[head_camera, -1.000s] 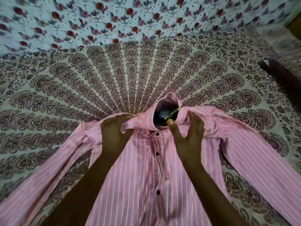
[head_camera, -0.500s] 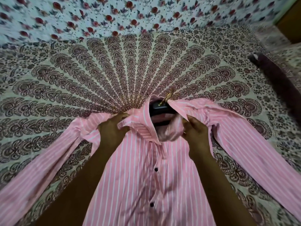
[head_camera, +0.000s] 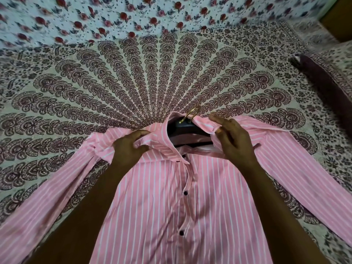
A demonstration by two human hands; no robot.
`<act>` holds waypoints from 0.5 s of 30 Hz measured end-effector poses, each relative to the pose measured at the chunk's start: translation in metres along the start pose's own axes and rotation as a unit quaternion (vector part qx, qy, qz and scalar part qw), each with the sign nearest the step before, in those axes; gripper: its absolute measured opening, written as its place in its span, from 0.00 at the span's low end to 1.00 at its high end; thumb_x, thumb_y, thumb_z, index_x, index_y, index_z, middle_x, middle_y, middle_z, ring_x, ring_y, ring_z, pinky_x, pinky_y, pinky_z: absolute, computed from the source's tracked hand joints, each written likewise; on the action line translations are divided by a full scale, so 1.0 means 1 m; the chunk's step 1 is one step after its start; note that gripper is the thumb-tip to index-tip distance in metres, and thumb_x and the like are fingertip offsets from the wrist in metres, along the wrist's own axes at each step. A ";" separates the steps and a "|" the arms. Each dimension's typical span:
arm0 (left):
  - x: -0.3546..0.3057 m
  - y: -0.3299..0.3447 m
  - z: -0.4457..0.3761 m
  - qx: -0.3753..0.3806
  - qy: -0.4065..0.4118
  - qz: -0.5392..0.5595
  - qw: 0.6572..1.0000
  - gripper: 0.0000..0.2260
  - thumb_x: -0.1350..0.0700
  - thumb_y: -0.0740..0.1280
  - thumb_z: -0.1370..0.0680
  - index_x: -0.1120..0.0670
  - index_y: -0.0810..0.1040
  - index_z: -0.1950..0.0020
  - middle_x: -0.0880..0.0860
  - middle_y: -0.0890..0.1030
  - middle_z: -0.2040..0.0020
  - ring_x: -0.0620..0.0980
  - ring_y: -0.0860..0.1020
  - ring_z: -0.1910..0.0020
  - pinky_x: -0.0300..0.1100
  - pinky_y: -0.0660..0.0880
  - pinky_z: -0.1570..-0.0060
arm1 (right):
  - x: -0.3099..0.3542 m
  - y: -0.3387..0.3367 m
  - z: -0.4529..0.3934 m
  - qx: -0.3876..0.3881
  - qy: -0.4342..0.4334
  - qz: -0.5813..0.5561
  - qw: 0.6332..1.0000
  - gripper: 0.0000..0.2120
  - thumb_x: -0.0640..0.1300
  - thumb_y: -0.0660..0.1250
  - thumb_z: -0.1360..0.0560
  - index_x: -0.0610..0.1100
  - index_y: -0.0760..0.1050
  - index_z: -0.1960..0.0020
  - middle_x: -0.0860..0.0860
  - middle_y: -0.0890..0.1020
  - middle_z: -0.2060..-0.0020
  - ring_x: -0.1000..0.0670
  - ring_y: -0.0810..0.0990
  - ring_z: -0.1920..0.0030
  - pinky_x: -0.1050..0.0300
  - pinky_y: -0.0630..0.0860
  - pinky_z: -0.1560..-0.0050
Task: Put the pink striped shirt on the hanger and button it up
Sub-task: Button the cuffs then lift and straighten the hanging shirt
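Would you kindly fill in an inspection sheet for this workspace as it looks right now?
Surface: patterned bedsheet spread flat.
Job's things: pink striped shirt lies front up, sleeves spread; dark hanger sits inside the collar, gold hook poking out; lower buttons fastened, collar open.
Clutter: dark maroon object at the right edge, kind unclear.
Hands: left hand grips the left collar side; right hand pinches the right collar edge.
Cables: nothing seen.
Surroundings: floral cloth behind.

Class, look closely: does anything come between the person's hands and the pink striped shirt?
Nothing visible does. The left hand and right hand both grip the pink striped shirt directly at the collar, either side of the black hanger.
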State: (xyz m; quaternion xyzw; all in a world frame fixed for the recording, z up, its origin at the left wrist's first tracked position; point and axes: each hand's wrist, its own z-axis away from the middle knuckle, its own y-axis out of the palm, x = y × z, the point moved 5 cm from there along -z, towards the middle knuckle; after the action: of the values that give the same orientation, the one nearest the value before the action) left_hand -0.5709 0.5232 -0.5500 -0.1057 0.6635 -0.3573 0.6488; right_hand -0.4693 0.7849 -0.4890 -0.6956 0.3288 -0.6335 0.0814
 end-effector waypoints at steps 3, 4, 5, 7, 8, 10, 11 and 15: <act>0.001 0.000 -0.001 -0.003 -0.004 0.004 1.000 0.21 0.51 0.69 0.37 0.52 0.80 0.45 0.49 0.82 0.52 0.51 0.80 0.49 0.49 0.74 0.45 | -0.007 0.002 0.004 0.033 0.005 0.046 0.998 0.21 0.48 0.61 0.31 0.52 0.74 0.38 0.51 0.69 0.56 0.57 0.73 0.58 0.64 0.70 0.58; 0.001 0.000 -0.001 -0.003 -0.004 0.004 1.000 0.21 0.51 0.70 0.37 0.52 0.80 0.45 0.49 0.82 0.52 0.51 0.80 0.50 0.49 0.74 0.45 | -0.009 0.003 0.004 0.027 0.008 0.062 0.998 0.19 0.50 0.62 0.30 0.50 0.76 0.40 0.52 0.69 0.55 0.57 0.73 0.56 0.61 0.71 0.57; 0.001 0.001 -0.002 -0.002 -0.001 0.004 1.000 0.21 0.51 0.70 0.37 0.52 0.80 0.45 0.49 0.82 0.52 0.51 0.80 0.50 0.49 0.74 0.45 | -0.010 0.003 0.004 0.011 0.012 0.066 0.998 0.16 0.49 0.65 0.30 0.48 0.78 0.44 0.53 0.69 0.55 0.57 0.73 0.56 0.59 0.72 0.57; 0.002 0.002 -0.002 0.002 0.003 0.001 1.000 0.20 0.51 0.70 0.37 0.52 0.80 0.46 0.50 0.83 0.52 0.51 0.80 0.50 0.49 0.74 0.45 | -0.008 0.004 0.002 -0.016 0.018 0.029 0.999 0.07 0.47 0.67 0.30 0.46 0.79 0.54 0.56 0.72 0.58 0.60 0.74 0.59 0.60 0.71 0.60; 0.002 0.002 -0.003 0.005 0.005 -0.002 1.000 0.20 0.51 0.70 0.37 0.52 0.80 0.46 0.50 0.83 0.52 0.51 0.80 0.50 0.49 0.74 0.45 | -0.007 0.004 -0.001 -0.016 0.023 0.000 1.000 0.04 0.47 0.67 0.29 0.47 0.77 0.59 0.58 0.73 0.61 0.62 0.74 0.62 0.63 0.69 0.63; 0.002 0.003 -0.003 0.008 0.010 -0.009 1.000 0.20 0.51 0.69 0.37 0.52 0.80 0.46 0.51 0.83 0.52 0.51 0.80 0.50 0.48 0.74 0.45 | -0.005 0.006 -0.006 0.008 0.062 -0.066 0.996 0.12 0.46 0.64 0.26 0.48 0.69 0.67 0.58 0.69 0.72 0.62 0.68 0.71 0.66 0.63 0.70; 0.001 0.003 -0.003 0.009 0.014 -0.013 1.000 0.20 0.51 0.69 0.37 0.52 0.80 0.46 0.50 0.83 0.52 0.51 0.80 0.50 0.48 0.74 0.45 | -0.005 0.007 -0.008 0.023 0.087 -0.115 0.989 0.14 0.44 0.63 0.24 0.47 0.66 0.68 0.57 0.66 0.75 0.61 0.63 0.74 0.66 0.60 0.73; -0.001 0.002 -0.003 0.015 0.025 -0.011 1.000 0.20 0.52 0.69 0.37 0.53 0.80 0.46 0.51 0.83 0.50 0.50 0.80 0.49 0.47 0.74 0.46 | -0.001 0.012 -0.019 0.059 0.092 -0.179 0.978 0.03 0.41 0.60 0.22 0.45 0.72 0.52 0.45 0.71 0.69 0.58 0.69 0.68 0.69 0.66 0.66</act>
State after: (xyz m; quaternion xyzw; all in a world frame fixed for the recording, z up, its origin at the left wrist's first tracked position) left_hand -0.5735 0.5261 -0.5507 -0.0943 0.6725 -0.3773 0.6297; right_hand -0.4914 0.7822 -0.4930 -0.6760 0.1670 -0.7174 -0.0232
